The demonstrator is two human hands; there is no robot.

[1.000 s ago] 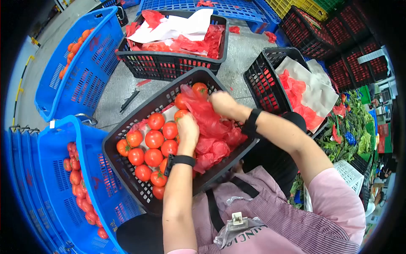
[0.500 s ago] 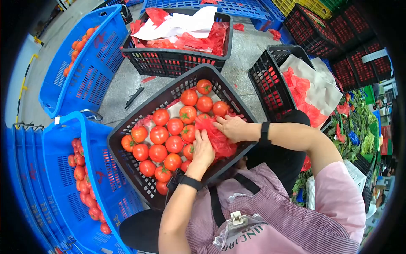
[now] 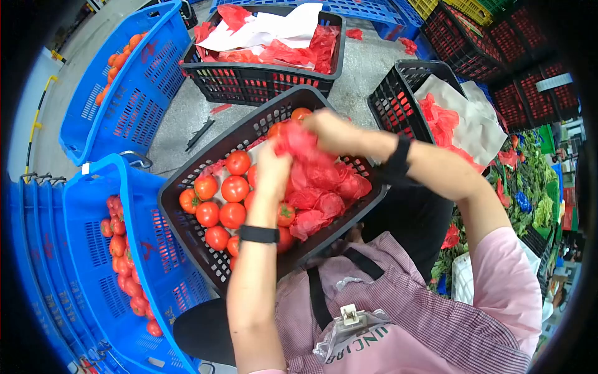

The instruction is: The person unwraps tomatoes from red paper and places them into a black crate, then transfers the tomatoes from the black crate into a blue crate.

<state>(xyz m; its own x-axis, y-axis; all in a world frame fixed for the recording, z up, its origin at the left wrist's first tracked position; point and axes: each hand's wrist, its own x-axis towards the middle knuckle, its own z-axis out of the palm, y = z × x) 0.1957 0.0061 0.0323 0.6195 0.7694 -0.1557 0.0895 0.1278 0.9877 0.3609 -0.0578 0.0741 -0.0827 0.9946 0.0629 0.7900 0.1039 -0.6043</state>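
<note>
A dark plastic crate (image 3: 187, 246) in front of me holds red tomatoes (image 3: 235, 187) in its left part. Thin red plastic film (image 3: 317, 187) lies bunched over its right part. My left hand (image 3: 274, 168) is closed on the upper left of the film, above the tomatoes. Smeared by motion, my right hand (image 3: 330, 132) pinches the film's upper end near the far side of the crate. Some tomatoes are hidden beneath my left hand and forearm.
On the left stand a blue crate (image 3: 168, 249) of tomatoes and another blue crate (image 3: 134, 103) of orange-red produce. Behind, a black crate (image 3: 249, 84) holds red film and white paper (image 3: 268, 31). Another black crate (image 3: 398, 103) stands right. Leafy greens (image 3: 529, 193) lie farther right.
Both hands have moved up and away from me, raising part of the red film. The film now spreads over more of the crate's right side, where it was bunched between my hands.
</note>
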